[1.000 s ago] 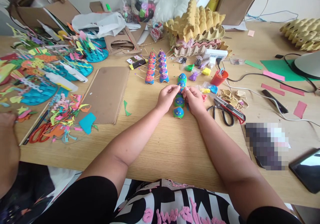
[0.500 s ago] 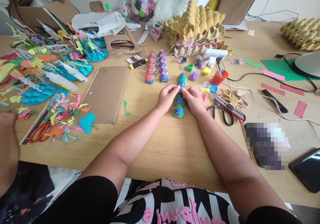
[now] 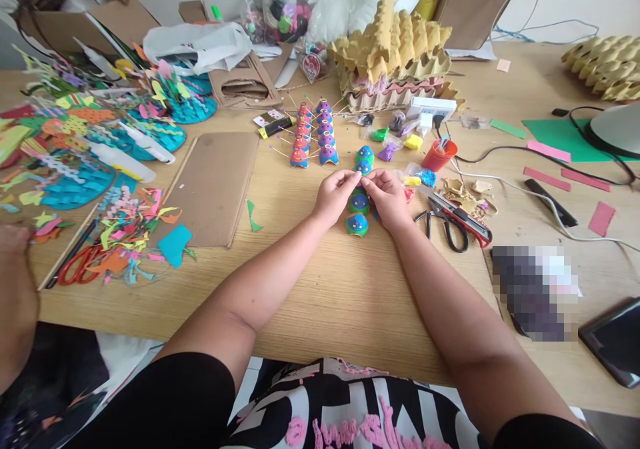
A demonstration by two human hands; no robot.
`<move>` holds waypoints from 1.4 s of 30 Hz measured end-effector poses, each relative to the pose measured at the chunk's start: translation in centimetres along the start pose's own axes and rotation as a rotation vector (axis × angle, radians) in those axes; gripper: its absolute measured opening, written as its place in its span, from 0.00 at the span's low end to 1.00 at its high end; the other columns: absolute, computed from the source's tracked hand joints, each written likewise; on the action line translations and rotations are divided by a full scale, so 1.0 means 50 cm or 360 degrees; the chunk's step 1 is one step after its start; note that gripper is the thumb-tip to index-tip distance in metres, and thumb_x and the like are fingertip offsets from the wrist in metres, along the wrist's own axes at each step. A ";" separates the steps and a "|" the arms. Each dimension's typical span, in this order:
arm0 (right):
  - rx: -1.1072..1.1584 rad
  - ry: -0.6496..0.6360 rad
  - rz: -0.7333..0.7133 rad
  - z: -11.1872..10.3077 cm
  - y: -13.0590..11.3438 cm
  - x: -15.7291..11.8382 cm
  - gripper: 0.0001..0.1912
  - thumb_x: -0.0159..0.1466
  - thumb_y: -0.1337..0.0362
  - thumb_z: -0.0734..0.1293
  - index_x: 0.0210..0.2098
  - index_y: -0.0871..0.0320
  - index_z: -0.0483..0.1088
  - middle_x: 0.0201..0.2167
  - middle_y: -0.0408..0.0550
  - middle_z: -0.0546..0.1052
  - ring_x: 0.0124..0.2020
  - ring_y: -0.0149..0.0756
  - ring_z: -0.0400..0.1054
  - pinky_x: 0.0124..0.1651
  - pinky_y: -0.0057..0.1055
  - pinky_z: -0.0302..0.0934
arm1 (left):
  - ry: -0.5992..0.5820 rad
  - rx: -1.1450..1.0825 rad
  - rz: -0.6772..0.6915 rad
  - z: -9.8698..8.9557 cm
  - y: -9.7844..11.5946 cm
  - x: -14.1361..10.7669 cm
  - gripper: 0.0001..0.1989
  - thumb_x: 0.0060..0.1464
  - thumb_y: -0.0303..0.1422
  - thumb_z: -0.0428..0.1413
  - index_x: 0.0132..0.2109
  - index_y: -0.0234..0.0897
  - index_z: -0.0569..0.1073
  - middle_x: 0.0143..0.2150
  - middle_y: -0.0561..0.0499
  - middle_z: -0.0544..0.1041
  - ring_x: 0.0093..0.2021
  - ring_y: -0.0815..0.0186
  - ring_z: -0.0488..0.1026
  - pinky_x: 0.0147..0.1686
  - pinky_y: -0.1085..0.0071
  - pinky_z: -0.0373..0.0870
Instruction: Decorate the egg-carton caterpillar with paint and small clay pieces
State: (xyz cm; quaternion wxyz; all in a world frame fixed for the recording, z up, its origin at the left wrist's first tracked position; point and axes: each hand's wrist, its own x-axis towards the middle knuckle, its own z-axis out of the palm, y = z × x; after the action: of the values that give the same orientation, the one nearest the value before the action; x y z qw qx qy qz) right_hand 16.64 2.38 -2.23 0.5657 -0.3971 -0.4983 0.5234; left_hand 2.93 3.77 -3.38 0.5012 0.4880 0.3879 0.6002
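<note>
A strip of egg-carton cups (image 3: 359,224), painted blue and green with small yellow dots, lies lengthwise on the table in front of me. Over its middle, my left hand (image 3: 334,199) and my right hand (image 3: 387,199) meet with thumbs and forefingers pinched together. Whatever sits between the fingertips is too small to make out, and the hands cover part of the strip. Farther back stand two finished-looking cup strips, one red and blue (image 3: 301,139) and one purple and blue (image 3: 327,135), with thin sticks poking out of their sides.
Pliers (image 3: 445,229) and a red utility knife (image 3: 460,217) lie right of my hands, near a red cup (image 3: 440,154) and bagged clay (image 3: 427,177). A cardboard sheet (image 3: 215,189), paper scraps and orange scissors (image 3: 80,267) are leftward. Egg trays (image 3: 390,42) stack behind. Another person's arm (image 3: 17,302) rests far left.
Almost nothing differs. Both hands stay pinched together over the same part of the blue and green strip.
</note>
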 end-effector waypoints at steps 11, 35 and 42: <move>-0.0027 0.0037 0.0006 -0.004 0.007 0.000 0.24 0.55 0.41 0.79 0.35 0.54 0.73 0.24 0.39 0.70 0.25 0.28 0.59 0.27 0.29 0.52 | -0.0009 -0.0058 -0.0033 0.002 0.003 0.000 0.19 0.58 0.49 0.66 0.34 0.37 0.80 0.33 0.52 0.82 0.38 0.68 0.78 0.45 0.71 0.73; -0.0030 0.0031 0.0054 0.000 -0.013 -0.005 0.27 0.52 0.40 0.79 0.32 0.55 0.72 0.23 0.38 0.66 0.23 0.26 0.51 0.25 0.28 0.45 | 0.0005 -0.0123 0.0001 0.000 -0.002 0.003 0.16 0.50 0.45 0.71 0.37 0.38 0.81 0.36 0.53 0.83 0.40 0.69 0.77 0.45 0.72 0.73; -0.0094 0.0015 0.0068 -0.002 -0.009 -0.005 0.28 0.53 0.37 0.78 0.33 0.53 0.71 0.23 0.38 0.65 0.22 0.27 0.51 0.24 0.29 0.44 | 0.0029 -0.0049 -0.0031 0.001 0.002 0.001 0.13 0.53 0.43 0.69 0.37 0.38 0.81 0.37 0.52 0.83 0.40 0.67 0.78 0.47 0.70 0.74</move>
State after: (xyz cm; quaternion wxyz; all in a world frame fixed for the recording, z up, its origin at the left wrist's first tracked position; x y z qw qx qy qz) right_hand 16.85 2.10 -1.83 0.5447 -0.4266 -0.5024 0.5185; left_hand 2.95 3.79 -3.28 0.5110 0.4709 0.3879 0.6056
